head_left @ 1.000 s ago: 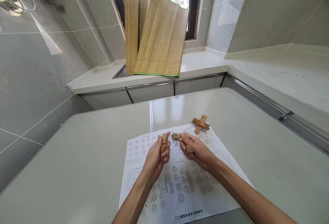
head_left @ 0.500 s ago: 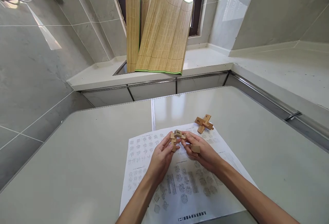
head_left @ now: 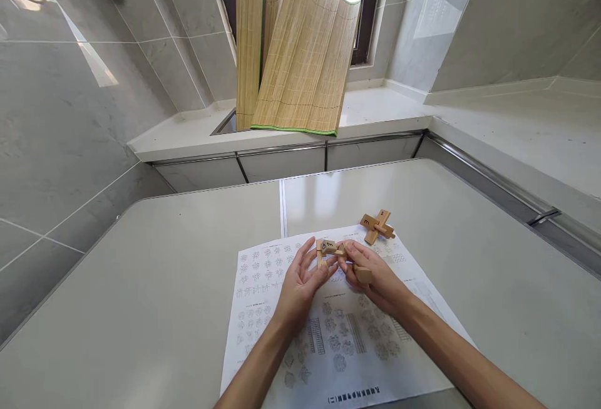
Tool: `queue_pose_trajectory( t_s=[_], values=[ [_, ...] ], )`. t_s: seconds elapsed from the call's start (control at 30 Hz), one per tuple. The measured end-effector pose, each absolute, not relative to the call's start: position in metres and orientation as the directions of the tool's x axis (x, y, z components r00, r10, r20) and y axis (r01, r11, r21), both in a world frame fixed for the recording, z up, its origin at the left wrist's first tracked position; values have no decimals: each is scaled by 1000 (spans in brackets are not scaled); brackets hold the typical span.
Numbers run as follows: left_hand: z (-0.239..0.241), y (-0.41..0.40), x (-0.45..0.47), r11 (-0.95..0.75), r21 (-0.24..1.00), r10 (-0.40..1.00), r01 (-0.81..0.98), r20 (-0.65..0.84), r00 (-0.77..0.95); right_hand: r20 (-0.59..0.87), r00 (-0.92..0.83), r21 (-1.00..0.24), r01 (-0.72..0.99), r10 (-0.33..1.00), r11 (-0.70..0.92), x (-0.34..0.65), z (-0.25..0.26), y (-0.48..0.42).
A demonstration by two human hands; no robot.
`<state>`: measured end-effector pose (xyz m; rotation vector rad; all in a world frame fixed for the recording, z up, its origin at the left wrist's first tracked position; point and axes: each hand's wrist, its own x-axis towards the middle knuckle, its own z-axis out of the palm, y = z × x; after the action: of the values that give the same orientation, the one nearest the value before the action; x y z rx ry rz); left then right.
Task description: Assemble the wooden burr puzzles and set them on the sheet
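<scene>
Over the printed sheet [head_left: 342, 377], my left hand [head_left: 298, 290] has its fingers closed around a notched wooden puzzle piece [head_left: 320, 251]. My right hand [head_left: 375, 276] pinches the end of another notched wooden puzzle piece [head_left: 340, 251]. Between the hands, a piece with dark marks [head_left: 327, 246] bridges the two; fingers partly hide where they meet. A further wooden block [head_left: 363, 274] sticks out from under my right fingers. Beyond my right hand lies a cross of interlocked wooden pieces [head_left: 377, 227] with numbers, touching the sheet's far edge.
The pale table [head_left: 154, 284] carries the sheet, which is covered in small puzzle diagrams. Behind it runs a metal rail [head_left: 282, 149] below a white ledge [head_left: 375, 105]. A folded bamboo mat [head_left: 305, 52] leans upright by the window.
My left hand has tilted and its wooden piece is turned, so the marked piece shows at another angle. The whole view has shifted slightly. Both hands keep hold of the pieces.
</scene>
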<state>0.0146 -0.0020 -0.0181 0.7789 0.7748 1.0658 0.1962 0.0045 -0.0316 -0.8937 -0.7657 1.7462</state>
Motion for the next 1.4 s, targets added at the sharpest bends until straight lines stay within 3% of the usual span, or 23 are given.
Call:
queue_pose_trajectory(
  t_s=[0.2,0.37,0.8,1.4],
  values=[
    [-16,-4,14,267,868,940,-418,-141,310,-220,-140,-823,-504,965,-261,197,-29,6],
    [-14,-4,15,263,872,939,-412,-133,318,-189,-160,-839,-487,969,-244,198,-31,6],
    [-16,-5,16,245,910,934,-334,-129,333,-110,-288,-960,-217,951,-177,194,-27,-2],
    [-18,-7,15,208,937,929,-280,-100,356,-143,-120,-979,-131,982,-158,190,-25,-2]
  ],
)
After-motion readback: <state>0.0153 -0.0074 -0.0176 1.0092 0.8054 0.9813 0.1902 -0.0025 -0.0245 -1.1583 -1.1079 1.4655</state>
